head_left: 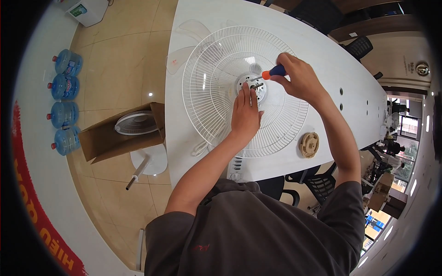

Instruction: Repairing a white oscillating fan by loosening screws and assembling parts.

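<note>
A white wire fan guard (202, 87) lies on the white table in front of me, with a pale hub plate and a metal shaft (258, 85) at its middle. My right hand (300, 78) grips a screwdriver (276, 71) with a blue and orange handle. Its blade slants left toward the hub, where its tip meets the plate or hovers close above it; I cannot tell which. My left hand (246, 115) rests over the guard with fingers stretched out, fingertips at the hub beside the shaft. Whether a small screw sits under them is hidden.
Clear plastic fan blades (180, 59) lie partly beneath the guard. A beige round part (309, 145) sits right of it, and a control panel with buttons (236, 169) nearest me. On the floor at left are an open carton (99, 138), a white stand base (159, 158) and several water bottles (63, 114).
</note>
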The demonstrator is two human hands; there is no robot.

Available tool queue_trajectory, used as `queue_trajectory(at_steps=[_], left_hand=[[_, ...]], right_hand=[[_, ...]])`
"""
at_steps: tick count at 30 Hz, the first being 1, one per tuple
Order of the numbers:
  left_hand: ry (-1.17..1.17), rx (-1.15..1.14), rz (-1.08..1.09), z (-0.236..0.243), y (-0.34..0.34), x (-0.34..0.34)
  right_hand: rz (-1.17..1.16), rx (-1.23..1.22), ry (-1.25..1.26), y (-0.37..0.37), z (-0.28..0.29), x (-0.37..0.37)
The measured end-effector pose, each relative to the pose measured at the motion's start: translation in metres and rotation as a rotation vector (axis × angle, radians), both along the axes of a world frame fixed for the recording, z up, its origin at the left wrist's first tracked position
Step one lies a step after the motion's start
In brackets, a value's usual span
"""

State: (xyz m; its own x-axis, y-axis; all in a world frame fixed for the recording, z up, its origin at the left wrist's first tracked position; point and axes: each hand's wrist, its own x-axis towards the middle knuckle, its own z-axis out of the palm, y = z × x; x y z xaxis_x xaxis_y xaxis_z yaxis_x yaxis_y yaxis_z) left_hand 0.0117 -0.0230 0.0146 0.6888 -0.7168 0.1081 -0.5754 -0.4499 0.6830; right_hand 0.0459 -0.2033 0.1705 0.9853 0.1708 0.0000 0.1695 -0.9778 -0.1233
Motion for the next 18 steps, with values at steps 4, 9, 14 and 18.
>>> queue_trajectory(at_steps=[4,9,14,18], left_hand=[[0.007,0.005,0.004,-0.001,0.000,0.001],[0.013,0.013,-0.003,0.000,-0.002,-0.001],[0.007,0.000,0.000,-0.001,0.000,0.000],[0.005,0.002,-0.006,0.000,-0.001,0.000]], right_hand=[[-0.445,-0.161,0.246,0.017,0.006,0.002],[-0.257,0.090,-0.058,0.001,-0.011,-0.007],[-0.395,-0.018,0.038,0.010,-0.016,-0.003],[-0.430,-0.065,-0.153,0.010,-0.025,-0.006]])
